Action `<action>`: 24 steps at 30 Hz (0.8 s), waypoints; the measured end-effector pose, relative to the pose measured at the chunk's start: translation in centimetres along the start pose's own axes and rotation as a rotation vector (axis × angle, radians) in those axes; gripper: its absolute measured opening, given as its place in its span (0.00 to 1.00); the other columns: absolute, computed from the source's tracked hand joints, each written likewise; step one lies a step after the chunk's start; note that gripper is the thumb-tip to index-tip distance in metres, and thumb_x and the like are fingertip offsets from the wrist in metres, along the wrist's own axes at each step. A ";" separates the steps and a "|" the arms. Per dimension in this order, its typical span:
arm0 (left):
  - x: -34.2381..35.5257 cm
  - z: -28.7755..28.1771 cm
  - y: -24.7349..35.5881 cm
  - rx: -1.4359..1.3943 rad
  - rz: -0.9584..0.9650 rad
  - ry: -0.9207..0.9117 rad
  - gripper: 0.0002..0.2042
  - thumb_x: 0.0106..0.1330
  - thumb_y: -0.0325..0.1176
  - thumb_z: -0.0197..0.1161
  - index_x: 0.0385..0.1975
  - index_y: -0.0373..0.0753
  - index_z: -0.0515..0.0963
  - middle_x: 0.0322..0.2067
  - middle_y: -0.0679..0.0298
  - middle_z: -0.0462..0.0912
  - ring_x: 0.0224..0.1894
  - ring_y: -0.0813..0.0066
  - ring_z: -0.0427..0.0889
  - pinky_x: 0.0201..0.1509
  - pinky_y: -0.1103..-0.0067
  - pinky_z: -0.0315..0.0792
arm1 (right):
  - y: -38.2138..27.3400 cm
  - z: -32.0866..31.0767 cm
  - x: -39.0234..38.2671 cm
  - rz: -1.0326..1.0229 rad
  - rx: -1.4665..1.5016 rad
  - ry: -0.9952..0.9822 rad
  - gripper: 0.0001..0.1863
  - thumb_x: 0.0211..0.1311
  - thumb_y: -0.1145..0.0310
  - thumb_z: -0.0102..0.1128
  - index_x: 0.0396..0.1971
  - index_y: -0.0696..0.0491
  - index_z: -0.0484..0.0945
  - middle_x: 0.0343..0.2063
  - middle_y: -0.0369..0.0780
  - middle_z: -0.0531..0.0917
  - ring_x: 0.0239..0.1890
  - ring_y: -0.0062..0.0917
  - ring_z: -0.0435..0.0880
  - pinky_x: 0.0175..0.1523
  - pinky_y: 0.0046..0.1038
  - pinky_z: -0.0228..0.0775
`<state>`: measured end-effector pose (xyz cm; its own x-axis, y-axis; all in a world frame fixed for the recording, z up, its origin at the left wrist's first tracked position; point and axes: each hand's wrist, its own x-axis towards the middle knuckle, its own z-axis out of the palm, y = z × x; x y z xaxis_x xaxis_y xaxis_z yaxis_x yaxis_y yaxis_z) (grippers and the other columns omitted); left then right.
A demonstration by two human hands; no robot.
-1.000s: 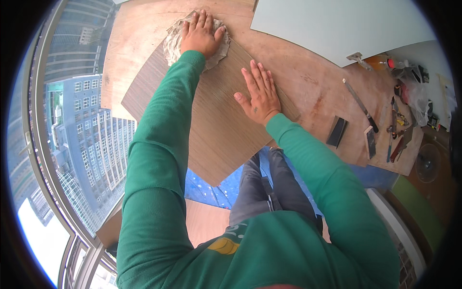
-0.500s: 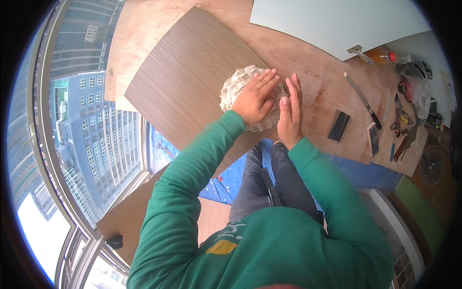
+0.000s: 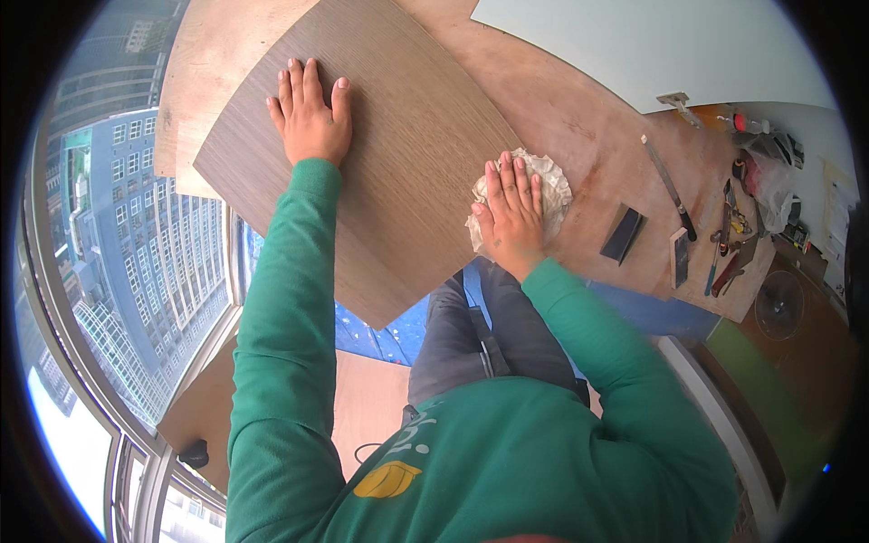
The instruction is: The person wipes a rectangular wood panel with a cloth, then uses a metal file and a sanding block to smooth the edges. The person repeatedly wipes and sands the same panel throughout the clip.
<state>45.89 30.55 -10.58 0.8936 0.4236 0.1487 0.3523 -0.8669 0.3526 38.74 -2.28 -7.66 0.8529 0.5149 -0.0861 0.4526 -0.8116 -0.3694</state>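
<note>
We see a wood panel (image 3: 389, 190), grey-brown and fine-grained, lying flat at 11 o'clock on the table (image 3: 579, 127), turned diamond-wise; its 6 o'clock corner overhangs the edge. At its 3-to-4 o'clock corner we see a cream cloth (image 3: 554, 196), crumpled and spread roughly round, partly hidden, reaching past the panel's margin.
</note>
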 end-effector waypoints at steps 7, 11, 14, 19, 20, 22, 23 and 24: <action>-0.2 0.1 0.1 0.022 0.002 -0.006 0.33 0.79 0.59 0.44 0.76 0.44 0.64 0.79 0.57 0.59 0.83 0.59 0.50 0.85 0.56 0.35 | -2.7 1.7 12.4 -0.038 -0.007 0.071 0.34 0.81 0.54 0.42 0.79 0.54 0.55 0.81 0.47 0.53 0.83 0.42 0.45 0.84 0.52 0.30; 0.1 0.2 0.0 0.008 0.002 0.003 0.32 0.80 0.58 0.43 0.76 0.45 0.64 0.79 0.58 0.59 0.83 0.59 0.50 0.85 0.56 0.35 | -6.4 3.7 24.2 -0.151 -0.001 0.244 0.34 0.80 0.51 0.42 0.77 0.54 0.59 0.80 0.47 0.57 0.83 0.42 0.48 0.84 0.52 0.30; 0.4 0.5 -0.1 -0.019 0.017 0.008 0.31 0.80 0.57 0.42 0.76 0.47 0.65 0.79 0.58 0.59 0.83 0.60 0.50 0.85 0.56 0.35 | -8.2 3.9 29.8 -0.172 -0.030 0.230 0.35 0.78 0.53 0.40 0.76 0.60 0.59 0.79 0.49 0.59 0.82 0.42 0.50 0.84 0.45 0.35; 0.1 0.5 -1.3 -0.011 0.000 0.009 0.30 0.81 0.57 0.41 0.76 0.48 0.65 0.79 0.59 0.59 0.83 0.60 0.50 0.85 0.57 0.36 | -7.7 4.2 24.7 -0.097 0.040 0.243 0.34 0.79 0.51 0.41 0.77 0.55 0.61 0.79 0.47 0.58 0.82 0.43 0.49 0.84 0.50 0.32; 0.1 0.3 -1.3 -0.012 -0.004 0.014 0.30 0.81 0.57 0.41 0.76 0.49 0.65 0.79 0.59 0.59 0.83 0.60 0.50 0.85 0.57 0.36 | -7.0 3.9 21.6 -0.084 0.029 0.238 0.34 0.80 0.50 0.42 0.77 0.54 0.59 0.79 0.47 0.58 0.83 0.43 0.48 0.84 0.52 0.30; 0.1 0.5 -1.0 -0.010 0.007 0.013 0.30 0.81 0.57 0.41 0.76 0.49 0.65 0.79 0.59 0.59 0.83 0.61 0.50 0.85 0.57 0.36 | -4.8 3.4 15.6 -0.021 0.017 0.237 0.33 0.80 0.51 0.45 0.77 0.54 0.61 0.79 0.47 0.59 0.82 0.45 0.51 0.83 0.53 0.34; 0.1 0.6 -0.9 -0.009 0.012 0.017 0.30 0.81 0.57 0.41 0.76 0.49 0.65 0.79 0.59 0.59 0.83 0.61 0.50 0.85 0.57 0.36 | -4.0 2.9 12.8 0.003 0.008 0.197 0.33 0.79 0.53 0.45 0.77 0.54 0.60 0.79 0.47 0.58 0.82 0.44 0.50 0.83 0.52 0.34; 0.1 0.8 -0.8 -0.010 0.019 0.021 0.31 0.81 0.57 0.41 0.76 0.49 0.65 0.79 0.59 0.59 0.83 0.61 0.50 0.85 0.57 0.36 | -3.2 2.4 10.2 0.028 -0.004 0.159 0.33 0.79 0.55 0.45 0.77 0.54 0.59 0.80 0.46 0.57 0.83 0.43 0.49 0.84 0.52 0.33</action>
<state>45.91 31.08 -11.64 0.8939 0.4126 0.1751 0.3322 -0.8721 0.3592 45.32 6.25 -9.57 0.8954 0.4422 0.0517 0.4290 -0.8260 -0.3657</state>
